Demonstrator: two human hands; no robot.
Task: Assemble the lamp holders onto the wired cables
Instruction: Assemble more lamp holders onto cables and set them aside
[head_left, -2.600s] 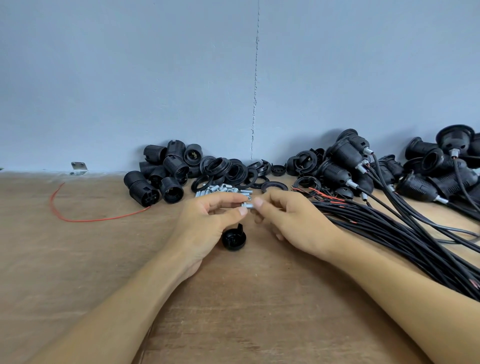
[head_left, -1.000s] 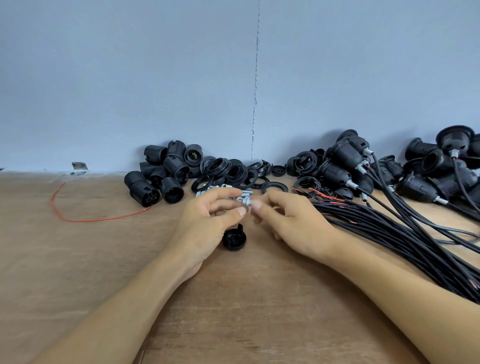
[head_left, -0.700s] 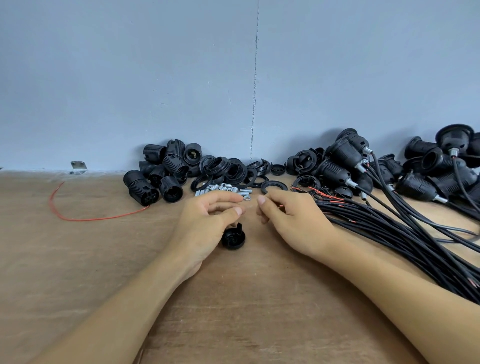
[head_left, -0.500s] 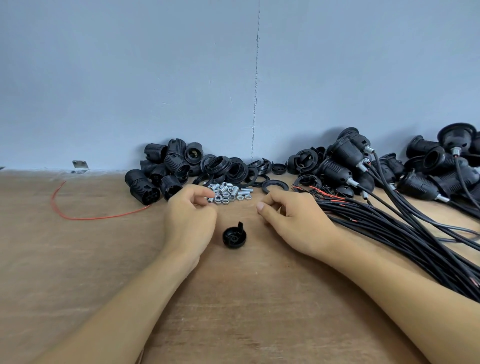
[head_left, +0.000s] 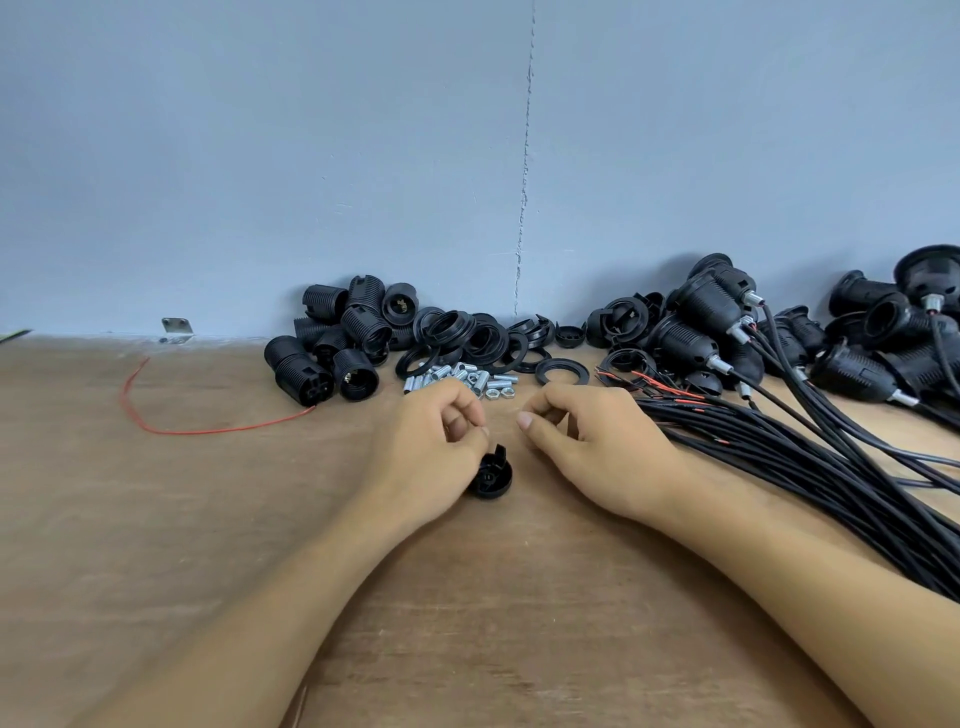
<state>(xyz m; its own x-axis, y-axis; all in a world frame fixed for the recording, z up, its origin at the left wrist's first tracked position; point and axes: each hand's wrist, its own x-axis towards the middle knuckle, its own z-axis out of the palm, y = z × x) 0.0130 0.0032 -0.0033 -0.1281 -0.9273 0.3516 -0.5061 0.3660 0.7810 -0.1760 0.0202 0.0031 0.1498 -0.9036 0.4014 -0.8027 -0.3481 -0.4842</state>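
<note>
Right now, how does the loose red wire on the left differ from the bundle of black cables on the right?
The red wire is one thin strand; the black cable bundle is many thicker cables. The red wire lies in a loose open curve, while the black cable bundle runs fairly straight, with some cables reaching the lamp holders by the wall. The red wire joins nothing visible. Both lie on the wooden table.

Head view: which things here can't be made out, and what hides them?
- Left grip: curled fingers hide whether it pinches anything.
- Right grip: same; its curled fingers cover the palm.
- Cap: left part is behind the left grip.
- Nuts: too small to count; some are behind the left grip.
- Cables: cut off by the right edge.
</note>
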